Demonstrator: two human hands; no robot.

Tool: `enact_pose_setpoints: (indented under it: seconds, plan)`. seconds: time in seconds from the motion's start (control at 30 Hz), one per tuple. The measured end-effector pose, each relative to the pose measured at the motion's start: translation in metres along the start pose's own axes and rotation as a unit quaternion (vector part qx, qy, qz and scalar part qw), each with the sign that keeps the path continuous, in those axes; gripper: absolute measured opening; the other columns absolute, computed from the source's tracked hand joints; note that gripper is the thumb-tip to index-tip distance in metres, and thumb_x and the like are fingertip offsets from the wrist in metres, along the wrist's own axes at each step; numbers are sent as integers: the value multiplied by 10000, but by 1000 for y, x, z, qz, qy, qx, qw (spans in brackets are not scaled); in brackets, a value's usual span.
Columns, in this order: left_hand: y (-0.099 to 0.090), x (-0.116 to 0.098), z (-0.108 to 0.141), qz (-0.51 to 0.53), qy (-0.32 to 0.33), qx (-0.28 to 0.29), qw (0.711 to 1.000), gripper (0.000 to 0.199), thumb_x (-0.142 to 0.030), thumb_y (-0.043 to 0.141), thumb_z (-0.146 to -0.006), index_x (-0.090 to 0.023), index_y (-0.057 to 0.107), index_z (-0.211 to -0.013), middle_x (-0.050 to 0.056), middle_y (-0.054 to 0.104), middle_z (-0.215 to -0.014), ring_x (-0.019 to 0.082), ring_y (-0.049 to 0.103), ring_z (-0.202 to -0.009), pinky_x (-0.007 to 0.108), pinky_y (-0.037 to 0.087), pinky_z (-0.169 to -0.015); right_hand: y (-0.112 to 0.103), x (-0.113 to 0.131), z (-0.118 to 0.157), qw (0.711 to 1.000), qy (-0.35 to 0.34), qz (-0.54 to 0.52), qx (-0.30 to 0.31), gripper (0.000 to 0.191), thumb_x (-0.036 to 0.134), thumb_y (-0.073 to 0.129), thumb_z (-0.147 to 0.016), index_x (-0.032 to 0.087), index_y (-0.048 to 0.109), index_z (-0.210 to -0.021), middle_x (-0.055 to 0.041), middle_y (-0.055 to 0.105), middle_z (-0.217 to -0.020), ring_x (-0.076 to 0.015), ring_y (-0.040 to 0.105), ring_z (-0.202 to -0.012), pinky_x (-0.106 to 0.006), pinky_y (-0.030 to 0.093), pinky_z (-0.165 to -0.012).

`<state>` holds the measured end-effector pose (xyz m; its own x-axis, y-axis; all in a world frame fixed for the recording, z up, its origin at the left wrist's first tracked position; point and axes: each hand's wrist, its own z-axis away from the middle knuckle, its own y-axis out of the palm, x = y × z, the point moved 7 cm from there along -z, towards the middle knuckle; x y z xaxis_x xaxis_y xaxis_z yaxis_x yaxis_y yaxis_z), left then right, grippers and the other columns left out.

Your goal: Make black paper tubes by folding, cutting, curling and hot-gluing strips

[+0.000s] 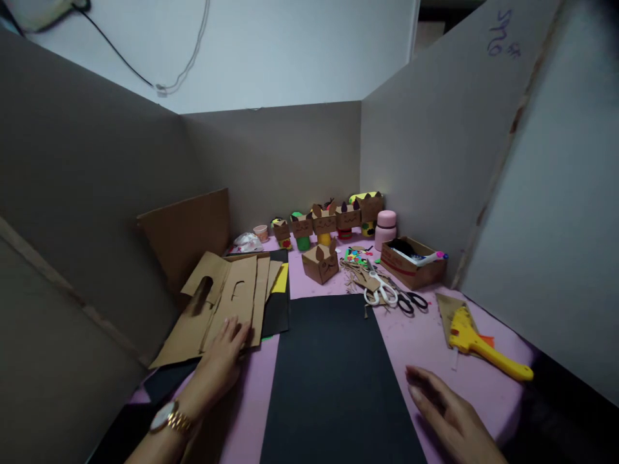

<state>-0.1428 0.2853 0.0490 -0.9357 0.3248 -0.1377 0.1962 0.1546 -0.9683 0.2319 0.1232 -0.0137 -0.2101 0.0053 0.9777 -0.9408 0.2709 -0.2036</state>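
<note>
Cardboard, creased and slotted, lies at the left, partly over dark sheets; the left hand rests palm down on its near edge, fingers slightly spread and pinching nothing, a pose that probably steadies the folded layers. A watch circles that wrist. Yellow paper shows beside the cardboard. Figures with eared box heads stand in a row at the back, presumably to keep them out of reach of the work; one loose head sits before them. Centrally, a black sheet lies flat between the hands, perhaps as a working surface. Scraps are heaped beyond its right corner, with white scissors and black scissors beside them, handles toward the person, likely for easy pickup. A flask stands behind a pen box. The right hand, fingers loosely curved and thumb apart, appears empty near the sheet's right edge. Far right, a glue gun lies on card, which probably shields the table from drips.
</note>
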Motion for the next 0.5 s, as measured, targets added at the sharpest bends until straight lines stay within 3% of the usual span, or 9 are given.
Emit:
enact_pose_setpoints:
  seconds: [0.07, 0.13, 0.2, 0.27, 0.33, 0.43, 0.5]
  plan:
    - [9, -16, 17, 48, -10, 9, 999, 609, -116, 450, -743, -60, 349, -1341, 170, 378, -1412, 252, 300, -1313, 377, 274, -1063, -1, -16, 1, 983, 133, -127, -20, 433, 438, 653, -723, 188, 583, -1069, -113, 654, -1095, -228, 623, -985, -271, 523, -749]
    - [23, -37, 38, 117, -36, 31, 992, 590, -286, 395, -820, -39, 309, -1350, 180, 468, -1347, 224, 479, -1200, 317, 404, -975, 7, -22, 3, 951, 204, -233, -9, 474, 436, 695, -683, 177, 559, -1055, -109, 666, -1035, -207, 651, -892, -239, 522, -636]
    - [41, -53, 60, 339, -146, 62, 927, 670, -405, 434, -789, -21, 331, -1329, 209, 428, -1368, 260, 437, -1232, 344, 385, -990, 20, -17, 4, 926, 235, -295, 26, 479, 397, 730, -660, 168, 529, -1030, -90, 674, -946, -163, 662, -725, -198, 481, -491]
    - [45, -73, 74, 450, -193, 45, 871, 781, -457, 529, -716, -39, 310, -1339, 205, 330, -1429, 281, 333, -1295, 370, 328, -1031, 30, -8, 2, 918, 247, -306, 54, 477, 352, 756, -636, 171, 506, -1000, -50, 670, -845, -110, 618, -543, -160, 397, -361]
    - [45, -90, 81, 521, -225, 46, 822, 824, -466, 575, -690, -101, 273, -1364, 186, 342, -1426, 292, 355, -1282, 383, 355, -1010, 40, 2, -1, 918, 256, -291, 84, 456, 349, 755, -632, 166, 515, -974, -3, 652, -705, -74, 533, -392, -145, 316, -286]
    - [44, -100, 85, 603, -269, 59, 749, 863, -435, 614, -663, -113, 230, -1365, 210, 444, -1340, 311, 483, -1176, 387, 443, -911, 61, 20, -1, 902, 230, -314, 187, 422, 395, 713, -669, 121, 579, -960, -21, 664, -632, -115, 585, -435, -197, 451, -404]
    - [42, -99, 82, 609, -263, 62, 745, 814, -413, 620, -655, -113, 279, -1330, 209, 501, -1277, 300, 526, -1125, 368, 466, -869, 70, 29, 0, 885, 192, -346, 246, 441, 413, 714, -659, 94, 620, -949, -73, 703, -701, -195, 670, -627, -297, 528, -629]
